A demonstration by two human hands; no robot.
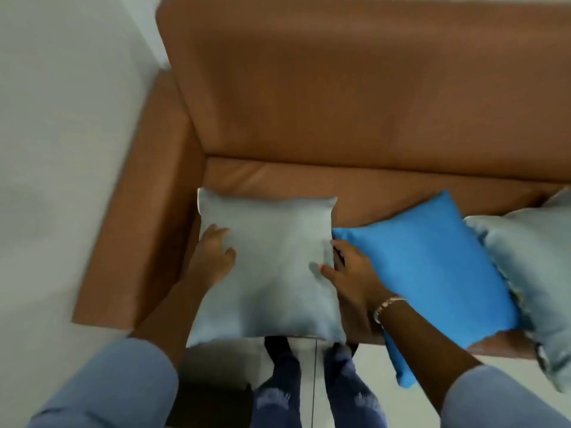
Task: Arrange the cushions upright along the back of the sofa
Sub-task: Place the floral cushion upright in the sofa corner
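A pale grey-blue cushion (272, 267) is at the left end of the brown leather sofa (355, 88), its lower edge hanging past the seat front. My left hand (213, 257) grips its left edge and my right hand (349, 273) grips its right edge. To its right a bright blue cushion (432, 273) lies flat and slanted on the seat, one corner over the front edge. A second pale grey-blue cushion (537, 273) lies further right, partly cut off by the frame. The backrest has nothing leaning on it.
The sofa's left armrest (139, 227) stands right beside the held cushion. A white wall (61, 118) is to the left. My legs in dark jeans (309, 390) stand on the pale floor at the seat front.
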